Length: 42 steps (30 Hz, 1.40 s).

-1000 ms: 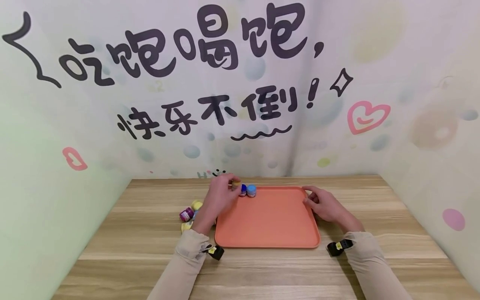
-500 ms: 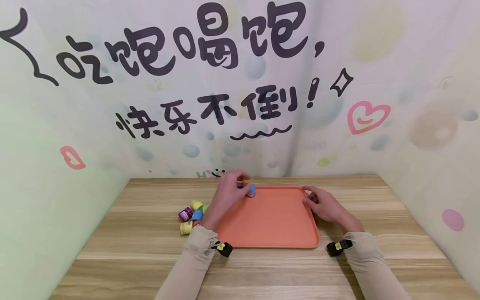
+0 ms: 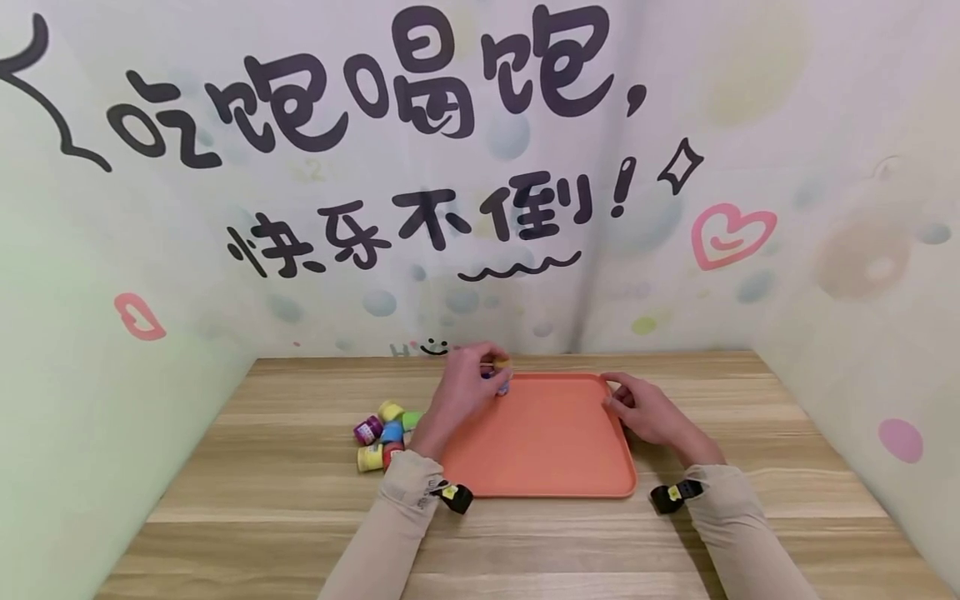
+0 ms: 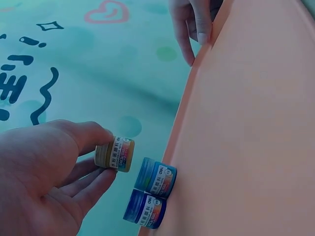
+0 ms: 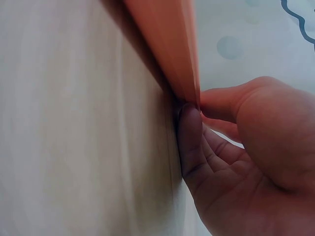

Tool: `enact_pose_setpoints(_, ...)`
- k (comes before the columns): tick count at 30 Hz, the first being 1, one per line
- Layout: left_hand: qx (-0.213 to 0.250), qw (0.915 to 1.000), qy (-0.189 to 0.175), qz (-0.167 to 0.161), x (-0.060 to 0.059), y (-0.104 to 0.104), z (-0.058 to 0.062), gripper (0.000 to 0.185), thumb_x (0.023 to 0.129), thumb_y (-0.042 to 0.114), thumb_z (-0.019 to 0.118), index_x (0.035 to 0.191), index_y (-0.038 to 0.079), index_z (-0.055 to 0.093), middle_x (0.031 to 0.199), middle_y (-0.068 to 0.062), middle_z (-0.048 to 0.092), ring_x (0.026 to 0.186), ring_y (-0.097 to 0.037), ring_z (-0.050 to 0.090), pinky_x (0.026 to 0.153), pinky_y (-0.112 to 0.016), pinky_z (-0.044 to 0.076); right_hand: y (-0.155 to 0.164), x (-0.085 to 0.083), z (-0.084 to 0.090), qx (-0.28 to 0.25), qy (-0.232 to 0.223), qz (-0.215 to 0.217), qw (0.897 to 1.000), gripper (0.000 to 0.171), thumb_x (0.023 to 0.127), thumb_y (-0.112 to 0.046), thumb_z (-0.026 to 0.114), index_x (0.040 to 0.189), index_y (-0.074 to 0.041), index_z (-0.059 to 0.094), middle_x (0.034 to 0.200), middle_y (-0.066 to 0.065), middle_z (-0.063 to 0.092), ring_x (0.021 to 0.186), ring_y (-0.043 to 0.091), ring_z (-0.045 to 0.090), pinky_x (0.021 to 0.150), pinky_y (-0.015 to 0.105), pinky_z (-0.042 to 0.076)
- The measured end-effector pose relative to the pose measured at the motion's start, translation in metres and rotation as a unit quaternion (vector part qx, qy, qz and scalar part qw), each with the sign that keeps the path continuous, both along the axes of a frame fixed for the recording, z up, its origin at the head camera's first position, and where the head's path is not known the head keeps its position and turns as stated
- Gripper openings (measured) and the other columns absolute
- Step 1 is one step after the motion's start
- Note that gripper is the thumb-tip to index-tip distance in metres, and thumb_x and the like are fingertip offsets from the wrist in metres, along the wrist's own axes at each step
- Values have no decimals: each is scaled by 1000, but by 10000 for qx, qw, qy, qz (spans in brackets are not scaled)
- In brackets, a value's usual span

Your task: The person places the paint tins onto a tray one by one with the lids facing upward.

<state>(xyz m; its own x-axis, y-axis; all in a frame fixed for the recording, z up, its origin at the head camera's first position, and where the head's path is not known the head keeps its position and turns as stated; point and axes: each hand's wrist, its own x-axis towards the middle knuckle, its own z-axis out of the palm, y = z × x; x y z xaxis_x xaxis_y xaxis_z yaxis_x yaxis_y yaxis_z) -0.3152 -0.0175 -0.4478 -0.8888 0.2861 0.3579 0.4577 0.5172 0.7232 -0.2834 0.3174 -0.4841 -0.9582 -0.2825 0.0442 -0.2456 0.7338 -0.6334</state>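
Note:
My left hand (image 3: 467, 390) pinches a small ochre-yellow paint jar (image 4: 118, 155) between thumb and fingers, above the far left corner of an orange tray (image 3: 547, 442). Just beyond the fingertips, a light-blue paint jar (image 4: 157, 178) and a dark-blue paint jar (image 4: 146, 210) stand side by side on the tray along its far rim. In the head view the fingers partly cover both. At the tray's far right corner my right hand (image 3: 654, 410) grips the rim; the right wrist view has the thumb and a fingertip (image 5: 191, 123) on either side of this edge.
Left of the tray lies a loose cluster of paint jars: a purple jar (image 3: 367, 430), a blue jar (image 3: 392, 432), a green jar (image 3: 412, 420), a yellow jar (image 3: 370, 457) and others, partly behind the left forearm. A printed cloth backdrop (image 3: 525, 317) rises behind the wooden table (image 3: 555, 546).
My left hand has moved right with the ochre jar, past the dark-blue jar to over the light-blue one. More of the jar cluster shows now. The right hand stays at the tray rim.

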Motion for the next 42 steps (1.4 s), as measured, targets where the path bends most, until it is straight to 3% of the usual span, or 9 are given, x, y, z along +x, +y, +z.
enact_pose_setpoints(2,-73,10000,28,-14,-1,2,-1,19,99,14,79,117,7,79,113,-8,81,105,-24,82,127,-62,37,0,0,0,9,-7,-7,10000,50,109,-14,65,154,4,52,105,13,73,86,17,66,76,33,57)
enact_pose_setpoints(4,-145,9999,80,-33,-2,5,-2,18,99,16,80,116,9,79,114,-8,81,105,-22,82,131,-70,21,-1,0,0,0,-24,-31,10000,50,109,-14,65,154,3,52,105,13,72,86,16,65,76,33,56)
enact_pose_setpoints(5,-157,9998,86,-64,-2,6,-2,18,99,15,80,115,9,79,114,-8,81,105,-23,81,131,-70,21,-1,-1,0,0,-18,-26,10000,50,109,-14,65,154,3,52,105,13,72,86,16,65,76,32,56)
enact_pose_setpoints(7,-155,9998,81,-130,-3,8,-2,18,99,14,80,115,7,79,114,-9,80,105,-23,81,128,-62,37,-1,-1,-1,-15,16,18,10000,50,109,-14,65,153,4,52,104,13,72,85,16,65,75,32,56)
enact_pose_setpoints(9,-189,9996,103,-196,-4,9,-2,18,99,13,80,115,5,79,115,-11,80,106,-25,80,114,-51,55,-1,-2,-2,-46,31,16,10000,50,109,-14,65,153,4,52,103,13,72,84,17,65,74,31,56)
enact_pose_setpoints(11,-286,9992,116,-241,-4,10,-2,19,100,13,80,116,4,78,115,-11,79,107,-25,79,99,-43,64,-2,-3,-2,-60,57,27,10000,49,109,-14,65,153,3,53,103,12,72,84,16,65,74,30,55)
enact_pose_setpoints(25,-670,9955,289,-601,-9,21,-6,14,98,10,80,110,4,78,112,-14,79,105,-29,77,95,-48,64,0,-5,-4,-65,42,14,10000,50,109,-14,65,154,3,52,104,11,72,85,16,65,75,31,56)
enact_pose_setpoints(35,-708,9954,215,-612,-11,24,-8,15,97,8,81,110,2,78,113,-14,79,107,-30,78,95,-48,64,1,-4,-4,-58,48,-24,10000,51,109,-14,65,154,3,52,104,12,72,85,16,65,75,32,56)
enact_pose_setpoints(42,-1059,9926,376,-449,-12,24,-12,15,97,13,82,110,7,79,111,-9,79,102,-24,76,92,-39,63,0,-4,-3,-48,-1,-63,10000,50,109,-15,65,154,3,52,105,12,72,86,16,65,77,32,56)
